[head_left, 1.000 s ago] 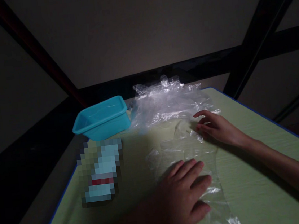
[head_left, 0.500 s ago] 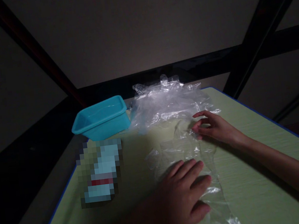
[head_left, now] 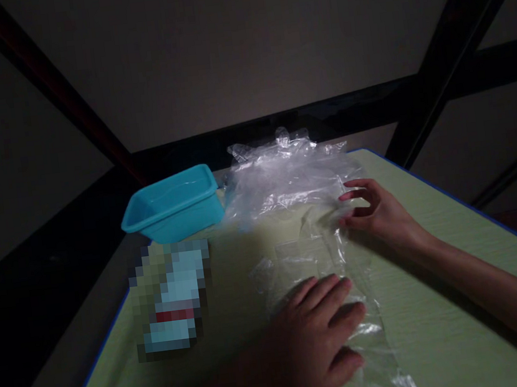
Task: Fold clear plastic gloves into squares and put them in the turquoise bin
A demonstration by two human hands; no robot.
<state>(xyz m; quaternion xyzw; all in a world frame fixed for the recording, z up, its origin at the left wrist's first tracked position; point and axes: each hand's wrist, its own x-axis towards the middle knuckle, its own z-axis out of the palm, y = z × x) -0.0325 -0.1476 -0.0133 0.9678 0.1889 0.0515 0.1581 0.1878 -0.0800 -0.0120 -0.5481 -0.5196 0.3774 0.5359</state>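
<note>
A clear plastic glove [head_left: 295,261] lies spread on the pale green table in the head view. My left hand [head_left: 321,336] rests flat on it with the fingers apart. At the glove's far right part, my right hand [head_left: 378,213] has its thumb and a finger pinched on the thin film, its other fingers raised. Beyond both hands sits a heap of crumpled clear plastic gloves [head_left: 289,174].
A turquoise plastic basket [head_left: 177,219] stands at the table's back left corner. Nearer on the left lies a pixelated light blue object [head_left: 180,291]. The table [head_left: 455,257] has a blue edge, with a dark-framed wall behind it.
My right hand has shifted slightly right and away from me, drawing the pinched film along with it. My left hand stays in place on the glove.
</note>
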